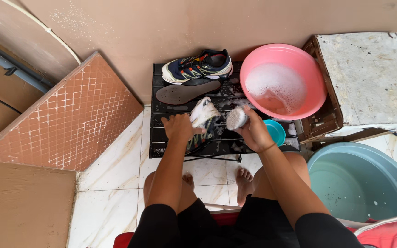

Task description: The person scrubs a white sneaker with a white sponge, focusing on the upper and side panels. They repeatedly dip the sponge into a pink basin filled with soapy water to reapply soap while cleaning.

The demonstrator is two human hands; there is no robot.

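Note:
My left hand (178, 127) grips a soapy sports shoe (202, 120) lying on a low black slatted table (171, 144). My right hand (253, 131) holds a foam-covered scrub brush (236, 117) just right of the shoe's toe. A second blue, white and orange shoe (198, 65) sits at the table's far edge, with a grey insole (187, 92) lying in front of it.
A pink basin (311, 78) of soapy water stands at the right, a small teal bowl (275, 132) beside my right hand. A large teal tub (368, 183) sits at lower right, a wooden crate with a white slab (368, 73) behind it. A tiled panel (70, 115) leans at left.

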